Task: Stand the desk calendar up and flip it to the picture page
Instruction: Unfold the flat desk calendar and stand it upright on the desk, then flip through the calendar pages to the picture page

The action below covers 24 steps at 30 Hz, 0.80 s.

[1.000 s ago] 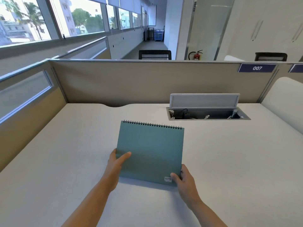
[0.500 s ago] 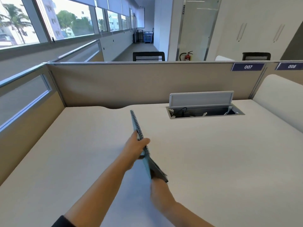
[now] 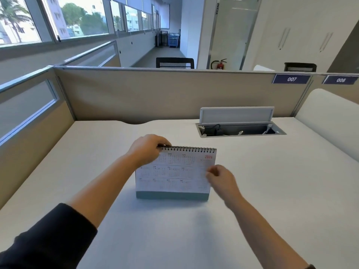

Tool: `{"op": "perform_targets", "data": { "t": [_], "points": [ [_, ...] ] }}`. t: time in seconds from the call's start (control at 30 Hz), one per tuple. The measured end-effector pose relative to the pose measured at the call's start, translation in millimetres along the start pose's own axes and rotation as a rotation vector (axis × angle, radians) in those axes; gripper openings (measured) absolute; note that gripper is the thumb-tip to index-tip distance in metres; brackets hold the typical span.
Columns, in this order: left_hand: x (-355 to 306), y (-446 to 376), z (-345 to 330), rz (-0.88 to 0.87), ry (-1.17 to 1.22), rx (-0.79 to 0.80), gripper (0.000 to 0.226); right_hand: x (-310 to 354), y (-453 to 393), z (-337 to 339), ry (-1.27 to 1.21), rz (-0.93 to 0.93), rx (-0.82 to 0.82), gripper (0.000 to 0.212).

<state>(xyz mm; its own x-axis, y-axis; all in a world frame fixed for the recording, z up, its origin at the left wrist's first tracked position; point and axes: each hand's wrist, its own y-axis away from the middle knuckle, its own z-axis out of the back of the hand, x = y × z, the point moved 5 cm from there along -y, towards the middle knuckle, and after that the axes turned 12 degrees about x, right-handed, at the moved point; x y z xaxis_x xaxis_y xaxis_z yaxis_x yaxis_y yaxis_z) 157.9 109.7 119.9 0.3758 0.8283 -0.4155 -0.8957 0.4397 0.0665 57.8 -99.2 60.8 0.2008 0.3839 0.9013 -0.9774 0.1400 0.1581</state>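
The desk calendar (image 3: 174,175) stands upright on the white desk (image 3: 272,200), spiral binding on top and a teal base strip along the bottom. The page facing me is a white year overview with small month grids and a red "2026" at the top right. My left hand (image 3: 144,150) pinches the top left corner at the spiral binding. My right hand (image 3: 219,176) hovers at the page's right edge with fingers curled loosely; whether it touches the paper is unclear through the blur.
An open cable box (image 3: 240,130) with its grey lid raised is set into the desk at the back right. Beige partition walls (image 3: 155,94) close the desk at the back and left. A white rounded panel (image 3: 330,121) borders the right side.
The calendar lay flat with its teal cover up, was lifted and turned edge-on, and now stands upright showing the year page. My left hand moved to the top corner; my right let go of the bottom.
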Motion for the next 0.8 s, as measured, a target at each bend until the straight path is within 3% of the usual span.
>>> {"op": "perform_targets", "data": {
  "t": [0.07, 0.17, 0.27, 0.33, 0.4, 0.5, 0.57, 0.8],
  "points": [
    [1.4, 2.6, -2.2, -0.011, -0.017, -0.03, 0.035, -11.9, -6.0, 15.7, 0.08, -0.058, -0.13, 0.012],
    [-0.9, 8.7, -3.4, -0.054, -0.016, -0.088, 0.037, -22.8, -9.5, 13.1, 0.115, -0.103, -0.103, 0.032],
    [-0.1, 19.1, -1.4, -0.106, -0.063, -0.231, 0.036, -25.7, -8.7, 3.3, 0.109, -0.098, -0.066, 0.031],
    [11.3, 34.7, 0.4, -0.049, 0.057, -0.436, 0.042, -27.6, -6.2, 0.9, 0.084, -0.088, -0.052, 0.028],
    [30.9, 53.6, -10.5, 0.104, 0.332, -0.566, 0.05, -30.6, -2.4, -0.4, 0.053, -0.084, -0.044, 0.027],
    [49.1, 70.4, -56.2, 0.352, 0.725, -0.395, 0.057, -36.4, 2.2, -1.5, 0.047, -0.089, -0.049, 0.023],
    [48.6, 78.2, -80.9, 0.385, 0.861, -0.269, 0.051, -39.0, 4.2, -3.2, 0.055, -0.091, -0.052, 0.015],
    [52.9, 93.1, -84.7, 0.431, 0.889, -0.235, 0.042, -39.9, 7.4, -5.7, 0.062, -0.065, -0.067, 0.019]
  ]
}}
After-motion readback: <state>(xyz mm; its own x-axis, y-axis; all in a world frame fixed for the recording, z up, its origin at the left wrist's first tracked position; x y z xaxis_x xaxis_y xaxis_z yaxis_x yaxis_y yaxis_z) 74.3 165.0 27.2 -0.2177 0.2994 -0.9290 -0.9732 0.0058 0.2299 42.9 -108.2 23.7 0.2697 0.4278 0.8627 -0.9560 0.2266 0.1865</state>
